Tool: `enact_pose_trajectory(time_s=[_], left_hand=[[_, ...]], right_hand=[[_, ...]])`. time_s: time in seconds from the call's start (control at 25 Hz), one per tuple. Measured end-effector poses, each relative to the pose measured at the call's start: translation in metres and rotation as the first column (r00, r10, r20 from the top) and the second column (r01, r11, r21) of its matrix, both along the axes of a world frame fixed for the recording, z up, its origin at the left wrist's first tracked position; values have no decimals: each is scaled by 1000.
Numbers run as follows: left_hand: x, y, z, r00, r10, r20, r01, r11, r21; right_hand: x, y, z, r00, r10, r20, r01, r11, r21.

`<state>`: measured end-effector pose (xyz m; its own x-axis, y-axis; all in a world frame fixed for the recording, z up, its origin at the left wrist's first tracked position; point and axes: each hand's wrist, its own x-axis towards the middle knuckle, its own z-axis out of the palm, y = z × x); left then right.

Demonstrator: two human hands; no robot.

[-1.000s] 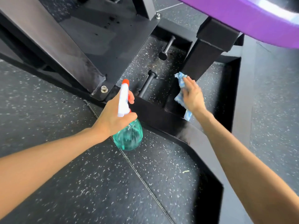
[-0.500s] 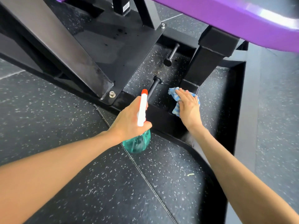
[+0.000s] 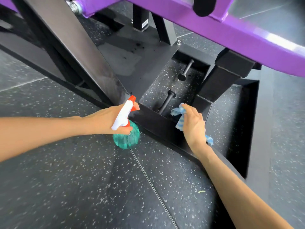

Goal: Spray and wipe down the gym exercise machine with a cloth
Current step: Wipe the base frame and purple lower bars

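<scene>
Only arms visible: left forearm (image 3: 49,129) and right forearm (image 3: 239,187), both bare from frame edge to wrist. Left hand (image 3: 105,120) and right hand (image 3: 193,128) bare as well. Forearms slim, wrists narrow, fingers slender.

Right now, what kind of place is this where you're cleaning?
Most likely a gym. The floor is speckled black rubber, a big black steel frame with a purple beam stands on it, and short pegs jut from its base, perhaps for weight plates.
</scene>
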<state>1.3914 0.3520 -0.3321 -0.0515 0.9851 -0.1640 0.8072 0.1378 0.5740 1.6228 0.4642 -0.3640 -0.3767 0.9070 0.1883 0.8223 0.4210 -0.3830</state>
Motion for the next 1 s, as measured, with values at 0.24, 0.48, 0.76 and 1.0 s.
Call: enact_pose_trajectory(time_s=[0.24, 0.48, 0.76, 1.0], left_hand=[[-9, -14, 8, 982, 184, 38, -183, 982, -36], [-24, -16, 3, 872, 489, 8, -487, 867, 111], [-25, -18, -10, 802, 598, -10, -585, 788, 189], [-41, -28, -7, 867, 498, 21, -494, 853, 168]], right_hand=[[-70, 57, -4, 991, 55, 126, -43, 994, -98], [-74, 43, -6, 841, 381, 385, -309, 921, -236], [-103, 53, 13, 845, 205, 494, -103, 969, -226], [-97, 49, 31, 952, 103, 288, 56, 866, -497]])
